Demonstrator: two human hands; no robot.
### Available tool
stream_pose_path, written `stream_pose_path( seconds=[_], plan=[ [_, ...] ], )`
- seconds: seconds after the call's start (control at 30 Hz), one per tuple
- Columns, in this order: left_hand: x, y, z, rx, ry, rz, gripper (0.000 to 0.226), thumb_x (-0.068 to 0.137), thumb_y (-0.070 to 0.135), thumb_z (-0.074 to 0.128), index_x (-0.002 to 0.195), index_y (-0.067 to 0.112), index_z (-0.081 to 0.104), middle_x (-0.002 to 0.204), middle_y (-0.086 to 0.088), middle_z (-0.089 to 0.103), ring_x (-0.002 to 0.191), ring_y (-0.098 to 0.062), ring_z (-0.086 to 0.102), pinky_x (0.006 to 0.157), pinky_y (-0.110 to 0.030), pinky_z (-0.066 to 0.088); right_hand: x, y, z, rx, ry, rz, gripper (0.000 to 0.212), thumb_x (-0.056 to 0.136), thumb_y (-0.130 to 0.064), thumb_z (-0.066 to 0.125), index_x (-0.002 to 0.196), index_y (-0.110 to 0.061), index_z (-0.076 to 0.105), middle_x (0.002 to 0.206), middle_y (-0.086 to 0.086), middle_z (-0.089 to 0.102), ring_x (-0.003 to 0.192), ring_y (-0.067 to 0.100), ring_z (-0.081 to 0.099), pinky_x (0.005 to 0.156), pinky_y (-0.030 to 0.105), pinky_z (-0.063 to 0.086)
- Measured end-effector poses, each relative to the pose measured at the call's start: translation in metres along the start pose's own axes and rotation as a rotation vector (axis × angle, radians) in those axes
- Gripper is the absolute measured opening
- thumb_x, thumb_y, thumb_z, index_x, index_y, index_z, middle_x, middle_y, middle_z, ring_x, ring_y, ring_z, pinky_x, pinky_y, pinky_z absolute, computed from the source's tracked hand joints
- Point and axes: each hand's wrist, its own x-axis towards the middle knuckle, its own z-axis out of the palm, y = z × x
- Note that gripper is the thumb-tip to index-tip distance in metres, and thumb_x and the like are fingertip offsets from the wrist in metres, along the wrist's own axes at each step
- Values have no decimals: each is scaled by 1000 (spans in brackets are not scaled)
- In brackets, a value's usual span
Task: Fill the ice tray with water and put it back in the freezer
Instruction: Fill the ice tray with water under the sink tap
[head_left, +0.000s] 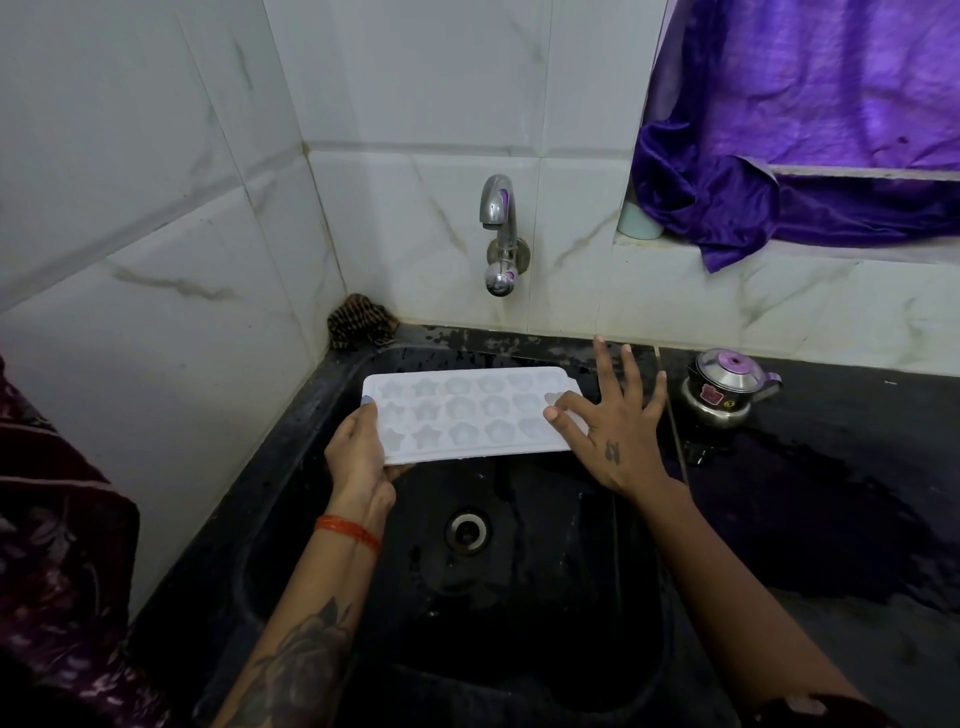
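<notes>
1. The white ice tray (467, 415) is held flat over the black sink (322, 415), a bit below and in front of the tap (497, 218). No water runs yet, and the star and flower cups look dry.
2. The left hand (358, 457) pinches the tray's left end, thumb on top and fingers under.
3. The right hand (615, 415) is spread wide. Its thumb rests on the tray's right end, and the other fingers point up toward the wall.
4. I think the step now is to turn on the tap. The round knob (500, 278) sits under the spout. Open it only a little, so the water does not splash out of the cups. Keep the tray level.
5. A small steel cooker (724, 389) stands on the wet desk (831, 493) to the right, near the right hand. A brown scrubber (361, 319) sits in the corner. A purple cloth (779, 182) hangs over the ledge. Nothing blocks the tap.
</notes>
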Motion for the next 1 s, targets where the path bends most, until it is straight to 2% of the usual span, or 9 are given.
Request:
stream_pose_path(
  seconds=[0.1, 0.27, 0.4, 0.57, 0.63, 0.8, 0.9, 1.0],
  plan=[
    [1, 0, 0, 9, -2, 16, 16, 95, 31, 54, 81, 24, 57, 85, 1, 63, 75, -16, 62, 61, -36, 54, 0, -1, 1, -20, -1, 20, 75, 79, -80, 2, 98, -41, 63, 160, 0, -4, 146, 27, -13, 109, 57, -17],
    [-1, 2, 2, 19, -6, 27, 17, 96, 30, 53, 81, 23, 56, 82, 2, 62, 71, -14, 61, 58, -34, 54, 1, -4, 0, 119, -92, 53, 64, 79, -75, 13, 111, -46, 61, 158, -6, -16, 143, 20, -23, 110, 55, -19],
    [-2, 2, 1, 18, -1, 17, 12, 96, 30, 53, 98, 19, 56, 82, 3, 61, 71, -14, 60, 55, -34, 55, 2, -3, -2, 199, -88, 51, 60, 79, -74, 20, 104, -45, 65, 158, -10, -14, 143, 17, -22, 111, 52, -18],
    [-1, 2, 1, 21, -5, 16, 14, 96, 31, 53, 102, 19, 56, 83, 2, 62, 72, -15, 61, 56, -33, 55, 2, -1, -3, 137, -54, 47, 57, 81, -73, 18, 95, -42, 64, 159, -5, -8, 145, 21, -18, 110, 53, -18],
    [0, 1, 1, 29, -9, 18, 14, 96, 31, 53, 101, 19, 57, 84, 2, 63, 72, -15, 62, 54, -31, 56, 1, -1, -1, 73, -42, 38, 60, 81, -75, 14, 95, -42, 63, 160, -4, -7, 145, 23, -17, 110, 56, -18],
    [3, 0, 0, 20, -8, 6, 14, 95, 32, 54, 95, 19, 60, 89, 0, 65, 78, -18, 64, 62, -36, 56, 0, -1, 0, 44, -54, 32, 77, 75, -82, 0, 104, -46, 61, 158, -5, -14, 144, 24, -20, 108, 55, -20],
    [5, -1, 0, 20, -3, 11, 15, 94, 33, 55, 85, 23, 60, 91, -1, 65, 82, -20, 64, 66, -38, 56, 0, -3, -1, 102, -88, 32, 69, 77, -79, 10, 110, -46, 62, 156, -10, -19, 144, 21, -22, 109, 54, -20],
    [5, -1, 0, 19, -6, 16, 15, 94, 32, 54, 82, 24, 59, 89, 0, 64, 81, -19, 64, 64, -38, 56, 0, -2, -1, 185, -93, 53, 61, 78, -75, 18, 106, -46, 64, 155, -14, -20, 144, 18, -21, 111, 52, -18]
  ],
)
